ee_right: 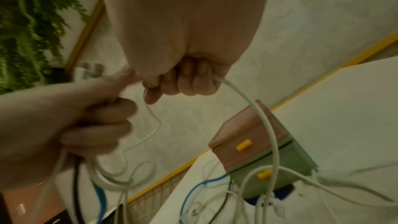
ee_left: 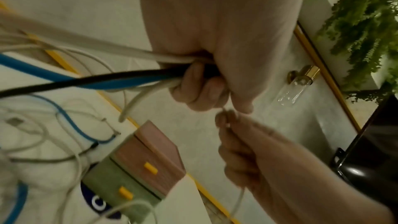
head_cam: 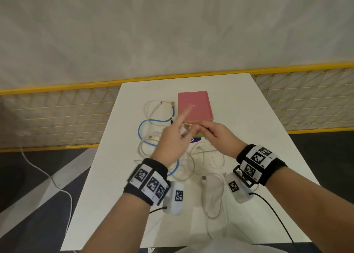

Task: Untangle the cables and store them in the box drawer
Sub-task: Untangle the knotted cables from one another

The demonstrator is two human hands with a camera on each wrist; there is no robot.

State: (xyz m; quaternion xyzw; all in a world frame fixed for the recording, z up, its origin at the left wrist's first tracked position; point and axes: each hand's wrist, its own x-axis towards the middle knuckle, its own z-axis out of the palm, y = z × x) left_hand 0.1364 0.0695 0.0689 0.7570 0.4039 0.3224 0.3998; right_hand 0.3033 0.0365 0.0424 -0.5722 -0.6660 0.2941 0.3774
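The box point(head_cam: 193, 105) has a pink top, a pink drawer point(ee_left: 148, 159) above a green drawer point(ee_left: 120, 183), both with yellow handles and both looking closed. A tangle of white, blue and black cables point(head_cam: 145, 136) lies on the white table point(head_cam: 258, 118) in front of the box. My left hand point(head_cam: 176, 134) is raised over it and grips a bundle of white, black and blue cables point(ee_left: 129, 77), index finger stretched out. My right hand point(head_cam: 208, 130), close beside it, curls round a thin white cable point(ee_right: 258, 111) that hangs down in front of the box point(ee_right: 258, 142).
A yellow mesh fence point(head_cam: 57, 109) runs behind the table. A white cord point(head_cam: 47, 174) trails on the dark floor at the left. More white cable loops point(head_cam: 212, 195) lie near the table's front edge. A blue round mark point(head_cam: 193, 140) shows under the box.
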